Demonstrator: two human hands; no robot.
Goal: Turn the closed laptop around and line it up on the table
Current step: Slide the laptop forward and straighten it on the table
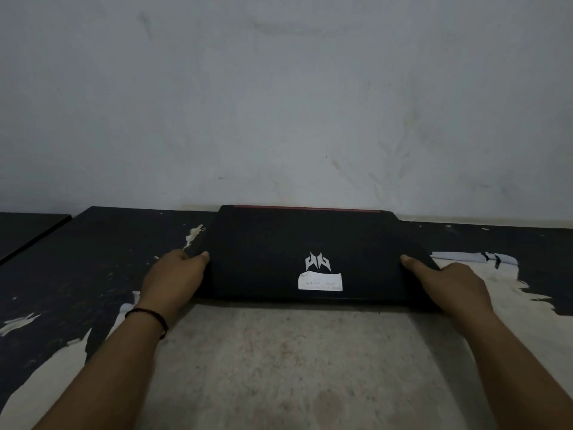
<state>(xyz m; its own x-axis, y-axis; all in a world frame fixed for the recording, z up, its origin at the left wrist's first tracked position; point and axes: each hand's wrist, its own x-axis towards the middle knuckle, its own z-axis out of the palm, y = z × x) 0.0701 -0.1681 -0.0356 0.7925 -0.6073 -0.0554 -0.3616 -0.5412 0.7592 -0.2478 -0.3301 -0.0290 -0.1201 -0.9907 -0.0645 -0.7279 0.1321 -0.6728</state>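
A closed black laptop (279, 252) lies flat on the table (279, 367), its far edge with a red strip against the wall. A silver logo and a white sticker sit near its front edge. My left hand (173, 279) grips the laptop's left side, thumb on the lid. My right hand (446, 282) grips its right side, thumb on the lid. Fingers on both hands curl under the edges and are hidden.
The table's black coating is peeled, showing pale patches in the middle and at the right (502, 290). A grey wall (279, 103) rises right behind the laptop. A second dark surface (28, 231) adjoins at far left.
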